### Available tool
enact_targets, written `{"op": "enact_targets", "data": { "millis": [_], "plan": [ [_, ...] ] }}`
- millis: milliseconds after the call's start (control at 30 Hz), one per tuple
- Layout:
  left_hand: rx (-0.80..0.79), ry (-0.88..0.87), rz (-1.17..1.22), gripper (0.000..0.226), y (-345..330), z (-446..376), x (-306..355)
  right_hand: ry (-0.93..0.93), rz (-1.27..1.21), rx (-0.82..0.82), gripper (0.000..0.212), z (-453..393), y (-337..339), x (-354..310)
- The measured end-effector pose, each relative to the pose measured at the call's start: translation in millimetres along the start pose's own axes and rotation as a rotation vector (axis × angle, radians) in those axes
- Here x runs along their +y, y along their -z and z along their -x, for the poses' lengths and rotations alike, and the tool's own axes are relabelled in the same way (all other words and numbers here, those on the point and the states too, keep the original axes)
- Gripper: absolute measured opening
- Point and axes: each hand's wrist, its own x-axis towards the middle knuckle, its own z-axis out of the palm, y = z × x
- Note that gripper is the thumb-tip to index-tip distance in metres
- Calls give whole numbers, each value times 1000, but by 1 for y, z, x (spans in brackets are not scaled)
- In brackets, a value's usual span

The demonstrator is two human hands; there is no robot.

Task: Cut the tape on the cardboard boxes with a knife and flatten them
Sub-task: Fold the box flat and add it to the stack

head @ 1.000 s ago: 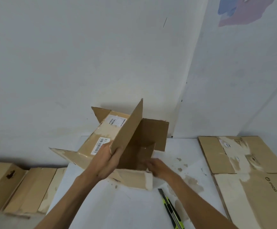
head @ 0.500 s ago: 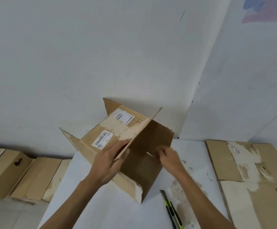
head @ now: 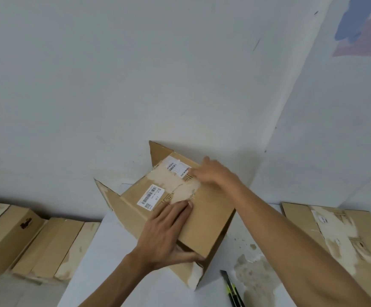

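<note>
Now both hands are flattening the cardboard box (head: 180, 209) at frame centre on the tabletop (head: 113, 273): left hand (head: 169, 235) pressing open-fingered, thumb hooking its edge; right hand (head: 213, 171) flat on top. Next, likely firmer downward pressing.

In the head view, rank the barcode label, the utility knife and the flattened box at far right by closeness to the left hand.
From the left hand:
1. Barcode label, just beyond the fingers.
2. Utility knife, on the table, lower right.
3. Flattened box, far right.
</note>
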Motion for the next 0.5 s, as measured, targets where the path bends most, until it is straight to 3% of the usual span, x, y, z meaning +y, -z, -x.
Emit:
{"op": "enact_targets", "data": {
  "millis": [100,200,367,500],
  "plan": [
    [-80,8,0,119,1,5,-3,-66,-33,-31,83,-7,-15,-2],
    [-108,60,-5,94,3,4,-4,-33,9,47,76,-9,-11,-7],
    [88,175,94,49,0,-7,7,-42,42,59,79,-2,9,-8],
    [253,180,139,40,-6,-15,13,0,-7,108,53,0,22,-3]
  ]
}}
